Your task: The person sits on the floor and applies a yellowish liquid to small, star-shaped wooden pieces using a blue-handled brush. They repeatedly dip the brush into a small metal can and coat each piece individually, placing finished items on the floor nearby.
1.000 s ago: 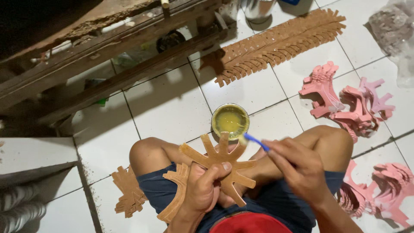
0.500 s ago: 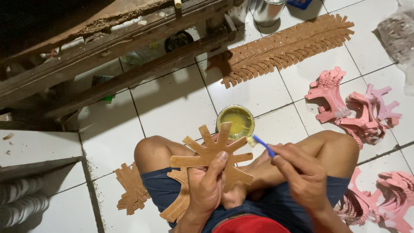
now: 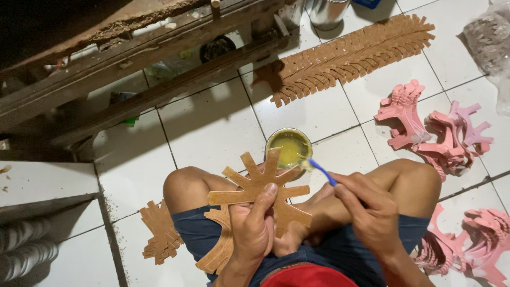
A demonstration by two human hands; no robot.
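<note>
Brown cutout (image 3: 254, 194) sits pinched in the left hand (image 3: 254, 231) while the right hand (image 3: 372, 212) grips a blue brush (image 3: 323, 171), its tip at the glue tin (image 3: 289, 148).

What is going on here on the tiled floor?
A person sits on the floor. The left hand holds a brown cut-out piece with spread strips. The right hand holds a blue brush, its tip at a small can of yellow glue. A row of brown pieces and pink pieces lie nearby.
</note>
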